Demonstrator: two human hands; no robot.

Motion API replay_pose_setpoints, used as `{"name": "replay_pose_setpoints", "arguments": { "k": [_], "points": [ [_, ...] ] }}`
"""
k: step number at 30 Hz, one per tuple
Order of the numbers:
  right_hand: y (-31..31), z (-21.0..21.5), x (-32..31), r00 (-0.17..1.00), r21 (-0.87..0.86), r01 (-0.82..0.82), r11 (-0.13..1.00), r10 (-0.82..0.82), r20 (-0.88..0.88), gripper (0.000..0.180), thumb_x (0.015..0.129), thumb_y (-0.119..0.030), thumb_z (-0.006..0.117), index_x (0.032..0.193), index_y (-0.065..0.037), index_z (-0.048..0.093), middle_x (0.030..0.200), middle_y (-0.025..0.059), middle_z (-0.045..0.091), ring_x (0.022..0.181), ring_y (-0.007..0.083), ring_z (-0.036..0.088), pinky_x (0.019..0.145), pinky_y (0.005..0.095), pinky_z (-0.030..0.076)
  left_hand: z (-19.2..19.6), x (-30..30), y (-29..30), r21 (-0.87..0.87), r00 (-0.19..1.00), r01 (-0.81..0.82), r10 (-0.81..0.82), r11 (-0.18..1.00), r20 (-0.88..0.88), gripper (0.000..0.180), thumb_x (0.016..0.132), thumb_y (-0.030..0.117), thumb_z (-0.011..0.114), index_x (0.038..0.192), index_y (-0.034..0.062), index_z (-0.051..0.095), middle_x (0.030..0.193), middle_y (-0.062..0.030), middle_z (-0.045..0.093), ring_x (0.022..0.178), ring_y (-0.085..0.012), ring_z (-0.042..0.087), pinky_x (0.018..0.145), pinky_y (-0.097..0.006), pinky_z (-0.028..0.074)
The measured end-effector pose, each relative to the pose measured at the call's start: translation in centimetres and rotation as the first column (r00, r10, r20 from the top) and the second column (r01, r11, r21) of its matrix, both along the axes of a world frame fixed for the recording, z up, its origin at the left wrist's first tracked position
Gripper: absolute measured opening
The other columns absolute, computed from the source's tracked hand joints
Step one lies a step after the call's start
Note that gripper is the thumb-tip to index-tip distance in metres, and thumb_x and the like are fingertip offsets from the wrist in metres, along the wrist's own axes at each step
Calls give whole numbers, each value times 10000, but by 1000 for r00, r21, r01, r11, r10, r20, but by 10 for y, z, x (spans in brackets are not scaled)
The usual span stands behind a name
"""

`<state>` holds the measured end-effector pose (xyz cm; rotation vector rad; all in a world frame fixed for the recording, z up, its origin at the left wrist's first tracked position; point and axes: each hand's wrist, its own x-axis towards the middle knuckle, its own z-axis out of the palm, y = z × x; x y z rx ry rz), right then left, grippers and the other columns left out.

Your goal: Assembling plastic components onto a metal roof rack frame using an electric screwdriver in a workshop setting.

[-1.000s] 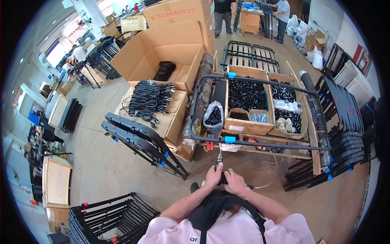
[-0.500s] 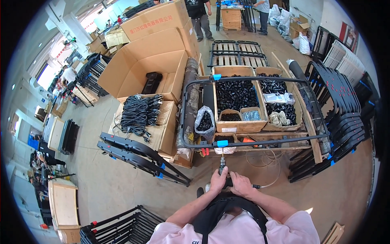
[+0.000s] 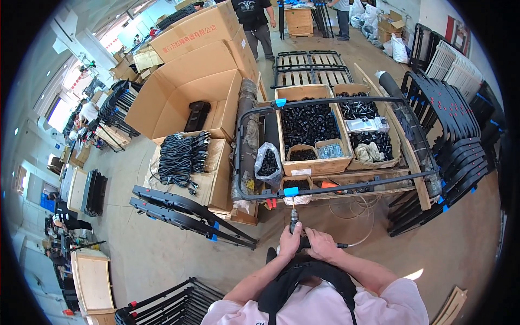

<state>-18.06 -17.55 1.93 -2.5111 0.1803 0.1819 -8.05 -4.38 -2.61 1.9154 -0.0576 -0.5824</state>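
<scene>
My left hand (image 3: 290,241) is wrapped around the front of an air drill (image 3: 294,219) held at waist height. My right hand (image 3: 320,246) closes around its rear part, where a thin hose leads off to the right. The bit points away from me and reaches the near rail of a black tubular frame (image 3: 357,183), just at a blue clip (image 3: 291,192). Whether the tip is inside the rail cannot be made out. That frame lies across the bench, over the parts boxes, with a second blue clip (image 3: 280,102) on its far rail.
Under the frame stand a wooden box of black plastic parts (image 3: 306,125), a bag of small parts (image 3: 268,162) and a carton with a white cloth (image 3: 369,153). Bundled cables (image 3: 183,157) lie on a carton at left. Frames (image 3: 189,208) lean there; stacked black frames (image 3: 460,162) stand at right.
The whole view has shifted slightly. Both hands keep their hold on the drill, its bit still at the blue clip. A person at the back has moved a little.
</scene>
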Motion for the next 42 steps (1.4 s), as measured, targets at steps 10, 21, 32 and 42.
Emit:
{"name": "replay_pose_setpoints", "arguments": {
  "k": [10, 21, 32, 42],
  "points": [
    [-2, -4, 3, 999, 7, -15, 1000, 15, 31, 762, 773, -289, 826, 1351, 44, 456, 1092, 263, 692, 1000, 436, 704, 887, 497, 575, 2, 3, -1, 37, 999, -14, 16, 999, -51, 563, 1008, 556, 636, 975, -6, 655, 827, -117, 668, 791, -239, 630, 765, -418, 510],
    [-8, -4, 12, 1000, 20, -6, 1000, 6, 11, 929, 745, -284, 850, 1473, 62, 387, 1158, 304, 695, 1049, 448, 705, 904, 495, 570, -4, 16, -5, 128, 1000, 25, -25, 992, 0, 600, 996, 578, 637, 1063, -18, 640, 929, -194, 709, 895, -322, 690, 832, -457, 528],
    [-14, 11, 20, 999, -90, -46, 995, 48, 25, 986, 765, -285, 836, 1516, 93, 322, 1060, 284, 724, 947, 406, 738, 842, 470, 596, 0, 24, -12, 173, 999, 18, -12, 985, -35, 671, 976, 607, 643, 1166, -35, 610, 1045, -246, 724, 1020, -387, 714, 899, -471, 534],
    [-6, -4, 17, 989, -16, -45, 999, 47, 138, 443, 788, -133, 755, 1169, -3, 571, 1156, 220, 586, 1000, 429, 688, 853, 521, 574, -6, 22, -12, 183, 1000, -14, 18, 983, -22, 728, 968, 624, 644, 1248, -47, 609, 1155, -260, 707, 1104, -353, 690, 950, -443, 523]
  ]
}}
